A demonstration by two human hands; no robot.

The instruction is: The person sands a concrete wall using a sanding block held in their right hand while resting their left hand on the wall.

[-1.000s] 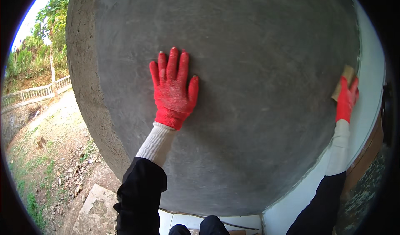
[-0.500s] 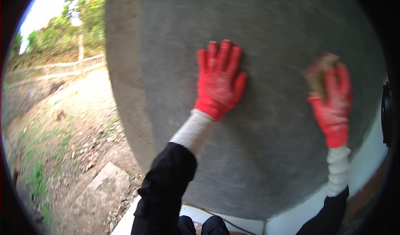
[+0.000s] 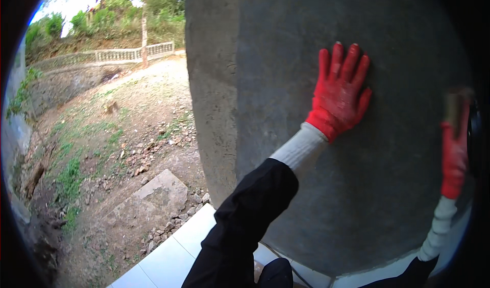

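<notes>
My left hand (image 3: 341,95), in a red-coated glove with a pale cuff, lies flat against a dark grey wall (image 3: 398,196) with its fingers spread upward. At the far right of the view, my right hand (image 3: 453,158), gloved the same way, is closed on a brownish block (image 3: 451,108) at the wall's surface. Motion blurs that block, so I cannot make out whether it is a sponge or something harder. Part of this hand is lost near the dark rim of the picture.
A lighter, rougher strip (image 3: 214,89) edges the wall on the left. White floor tiles (image 3: 191,232) and a dark cable (image 3: 301,277) are below. Outside lie a concrete slab (image 3: 166,191), stones (image 3: 163,232) and sloping earth, with a balustrade (image 3: 120,55) beyond.
The view has turned left, so the wall and both hands appear farther right. My left hand remains flat on the wall; my right hand still grips the block, now near the picture's rim.
</notes>
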